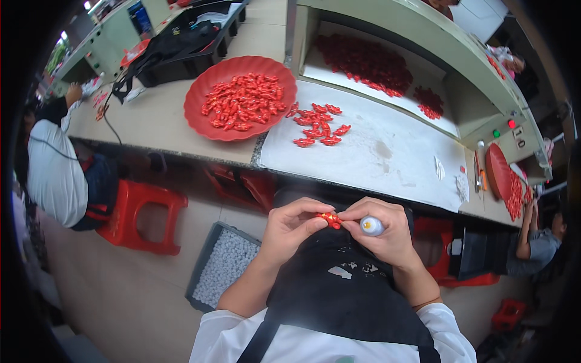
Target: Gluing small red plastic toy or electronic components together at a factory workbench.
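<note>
Head view: a small red piece (330, 219) was apparently being worked by hand.
Left hand (287, 231) pinched it; right hand (392, 232) touched it, gripping a white bottle (371, 226); steadiness seemed needed next.

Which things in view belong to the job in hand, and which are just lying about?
Likely belong:
small red piece, in left hand and right hand
white bottle, in right hand
similar pieces on the white sheet
red dish of such pieces

Seemingly lying about:
black tray
white scrap on the sheet
grey floor bin, role unclear
</note>
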`<state>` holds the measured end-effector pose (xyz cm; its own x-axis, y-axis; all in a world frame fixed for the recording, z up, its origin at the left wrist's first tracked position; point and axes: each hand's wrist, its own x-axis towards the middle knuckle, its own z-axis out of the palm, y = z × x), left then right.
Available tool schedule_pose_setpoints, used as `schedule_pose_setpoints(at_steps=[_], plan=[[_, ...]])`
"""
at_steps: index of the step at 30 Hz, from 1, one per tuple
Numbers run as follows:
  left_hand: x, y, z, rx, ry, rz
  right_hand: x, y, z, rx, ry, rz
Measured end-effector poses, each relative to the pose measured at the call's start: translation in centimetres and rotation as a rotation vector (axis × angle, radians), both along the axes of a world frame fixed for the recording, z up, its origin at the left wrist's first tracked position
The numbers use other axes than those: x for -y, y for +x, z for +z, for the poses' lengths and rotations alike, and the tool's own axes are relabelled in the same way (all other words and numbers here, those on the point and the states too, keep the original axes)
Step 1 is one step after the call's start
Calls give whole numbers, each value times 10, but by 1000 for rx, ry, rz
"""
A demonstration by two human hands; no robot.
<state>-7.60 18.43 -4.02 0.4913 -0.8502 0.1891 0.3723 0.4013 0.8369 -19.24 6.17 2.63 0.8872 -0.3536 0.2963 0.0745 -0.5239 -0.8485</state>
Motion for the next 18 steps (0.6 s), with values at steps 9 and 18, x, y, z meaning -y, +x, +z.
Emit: schedule_pose_setpoints(at_steps=[9, 18], plan=[[39, 11, 12, 15, 146, -296, 14, -20, -17, 82, 27, -216], [40, -15, 22, 89, 111, -344, 4, -48, -17, 107, 47, -344]])
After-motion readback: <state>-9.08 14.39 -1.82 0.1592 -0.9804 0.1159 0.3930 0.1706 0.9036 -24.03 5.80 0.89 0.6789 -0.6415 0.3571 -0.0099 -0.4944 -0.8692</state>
